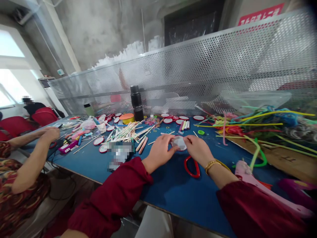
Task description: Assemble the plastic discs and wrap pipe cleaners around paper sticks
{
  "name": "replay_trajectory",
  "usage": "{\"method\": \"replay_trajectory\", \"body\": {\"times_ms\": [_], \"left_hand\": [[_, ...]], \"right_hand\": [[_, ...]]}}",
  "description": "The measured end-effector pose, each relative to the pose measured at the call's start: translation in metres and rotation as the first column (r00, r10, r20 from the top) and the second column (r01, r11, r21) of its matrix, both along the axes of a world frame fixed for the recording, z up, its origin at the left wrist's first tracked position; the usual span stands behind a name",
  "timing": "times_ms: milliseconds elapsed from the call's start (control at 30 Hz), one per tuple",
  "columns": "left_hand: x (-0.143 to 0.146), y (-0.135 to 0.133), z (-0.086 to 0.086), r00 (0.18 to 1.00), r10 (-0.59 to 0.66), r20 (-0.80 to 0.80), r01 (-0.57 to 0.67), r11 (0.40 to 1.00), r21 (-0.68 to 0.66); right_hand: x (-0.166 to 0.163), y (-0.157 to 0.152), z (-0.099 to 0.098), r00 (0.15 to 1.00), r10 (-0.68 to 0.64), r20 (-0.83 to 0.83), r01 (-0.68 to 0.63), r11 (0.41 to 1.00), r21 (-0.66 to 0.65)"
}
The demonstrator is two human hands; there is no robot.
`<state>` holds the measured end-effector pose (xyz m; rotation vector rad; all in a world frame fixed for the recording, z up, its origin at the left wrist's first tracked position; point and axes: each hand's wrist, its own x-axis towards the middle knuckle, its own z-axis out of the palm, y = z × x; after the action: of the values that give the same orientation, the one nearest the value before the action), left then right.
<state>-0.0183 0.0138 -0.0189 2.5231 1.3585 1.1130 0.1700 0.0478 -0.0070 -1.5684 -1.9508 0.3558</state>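
Between my two hands is a small round white disc with a red rim point(179, 143), held just above the blue table. My left hand point(160, 150) is closed on its left edge, thumb toward me. The fingers of my right hand point(200, 149) pinch its right edge. Below the disc lies a red looped handle point(192, 167), like that of scissors; its other end is hidden by my right hand. Similar red-rimmed discs point(198, 117) lie toward the back of the table. A pink glue gun point(262, 188) rests beside my right forearm.
Several pale sticks point(127, 130) are heaped left of centre, near a black bottle point(137, 104). Coloured pipe cleaners point(260, 125) pile up on cardboard point(279, 158) at right. A perforated metal panel point(188, 69) borders the back. Another person's hands point(51, 134) work at left.
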Motion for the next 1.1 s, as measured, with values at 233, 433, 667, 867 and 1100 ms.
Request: {"method": "replay_trajectory", "body": {"times_ms": [233,433,667,867,1100], "left_hand": [[-0.003,0.018,-0.015,0.968,0.028,0.250,0.067,0.929,-0.364],[-0.003,0.009,-0.005,0.985,0.135,0.106,-0.094,0.941,-0.325],[-0.002,0.002,0.005,0.986,0.158,0.054,-0.132,0.935,-0.330],[-0.029,0.021,0.011,0.943,0.322,0.086,-0.294,0.925,-0.239],[-0.057,0.040,0.039,0.833,0.487,-0.263,-0.541,0.817,-0.199]], "right_hand": [[-0.005,-0.007,-0.015,0.952,0.248,-0.182,-0.246,0.969,0.033],[-0.009,-0.011,-0.016,0.931,0.301,-0.209,-0.305,0.952,0.013],[-0.002,-0.008,-0.016,0.985,0.174,-0.004,-0.173,0.979,0.112],[-0.001,-0.012,-0.015,0.983,0.137,0.123,-0.145,0.988,0.055],[-0.010,-0.021,-0.007,0.970,0.150,0.194,-0.151,0.988,-0.008]]}}
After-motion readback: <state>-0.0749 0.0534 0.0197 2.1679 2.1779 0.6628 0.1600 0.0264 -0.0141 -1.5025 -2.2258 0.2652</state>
